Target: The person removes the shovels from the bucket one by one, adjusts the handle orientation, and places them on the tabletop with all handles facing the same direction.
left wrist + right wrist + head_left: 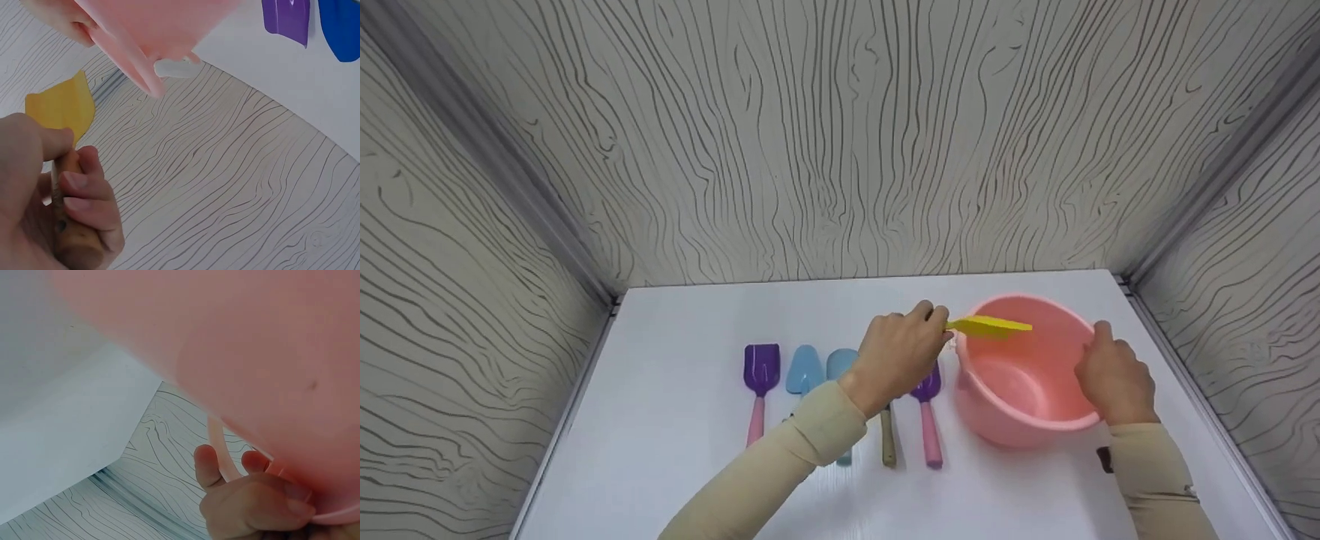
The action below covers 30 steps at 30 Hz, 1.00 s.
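My left hand [896, 356] grips a toy shovel by its wooden handle [79, 242], fingers and thumb curled round it. The shovel's yellow blade [990, 325] points right and overlaps the opening of a pink bucket [997, 427] in the head view. At the bucket's right side, my right hand [1117, 379] holds the rim. Its fingers bend over the rim beside the pink bail handle [219, 453] in the right wrist view. The bucket leans toward me, and its visible inside floor is bare.
A row of shovels lies left of the bucket: a purple one [762, 367] with a pink handle, two light blue ones [805, 367], one with an olive handle [889, 439], and another purple one [932, 435]. Wood-patterned panels [840, 150] wall in the white table [675, 420].
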Each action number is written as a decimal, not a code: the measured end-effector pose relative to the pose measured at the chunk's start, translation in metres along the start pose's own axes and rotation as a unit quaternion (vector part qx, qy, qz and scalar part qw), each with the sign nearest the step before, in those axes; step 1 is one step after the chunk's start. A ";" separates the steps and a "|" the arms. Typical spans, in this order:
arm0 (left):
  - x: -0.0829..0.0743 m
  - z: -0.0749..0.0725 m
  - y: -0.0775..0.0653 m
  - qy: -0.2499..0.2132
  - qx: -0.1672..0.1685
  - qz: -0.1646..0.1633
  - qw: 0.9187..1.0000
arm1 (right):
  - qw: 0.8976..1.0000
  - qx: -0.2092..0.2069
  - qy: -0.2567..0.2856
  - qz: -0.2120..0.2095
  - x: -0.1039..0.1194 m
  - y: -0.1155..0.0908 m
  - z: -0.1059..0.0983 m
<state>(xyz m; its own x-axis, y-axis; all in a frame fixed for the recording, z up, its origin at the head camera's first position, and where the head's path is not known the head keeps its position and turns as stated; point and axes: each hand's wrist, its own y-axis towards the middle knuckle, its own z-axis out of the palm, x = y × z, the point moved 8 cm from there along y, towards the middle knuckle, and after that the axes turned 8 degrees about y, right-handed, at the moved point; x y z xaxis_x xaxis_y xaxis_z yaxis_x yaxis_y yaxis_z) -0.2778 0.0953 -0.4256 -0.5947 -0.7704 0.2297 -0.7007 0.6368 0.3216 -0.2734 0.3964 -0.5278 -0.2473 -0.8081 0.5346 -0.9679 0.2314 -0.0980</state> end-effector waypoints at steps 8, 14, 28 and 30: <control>0.031 0.013 -0.036 -0.259 -0.028 -0.095 0.961 | 1.000 0.006 0.011 -0.004 0.002 0.000 0.003; 0.048 0.030 -0.062 -0.394 -0.017 -0.161 0.905 | 1.000 0.004 0.010 -0.005 0.001 0.001 -0.001; 0.106 0.063 -0.127 -0.443 -0.034 -0.285 0.849 | 1.000 0.004 0.009 -0.007 0.000 0.002 -0.004; 0.112 0.071 -0.138 -0.429 -0.032 -0.309 0.848 | 1.000 0.007 0.009 -0.005 0.000 0.002 -0.004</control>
<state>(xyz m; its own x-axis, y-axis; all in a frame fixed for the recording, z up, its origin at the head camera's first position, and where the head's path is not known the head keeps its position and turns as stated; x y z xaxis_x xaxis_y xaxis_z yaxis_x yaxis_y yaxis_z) -0.2753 -0.0765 -0.5092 -0.2089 -0.6333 -0.7452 -0.9766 0.0949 0.1931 -0.2756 0.3985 -0.5249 -0.2378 -0.7997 0.5513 -0.9707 0.2162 -0.1050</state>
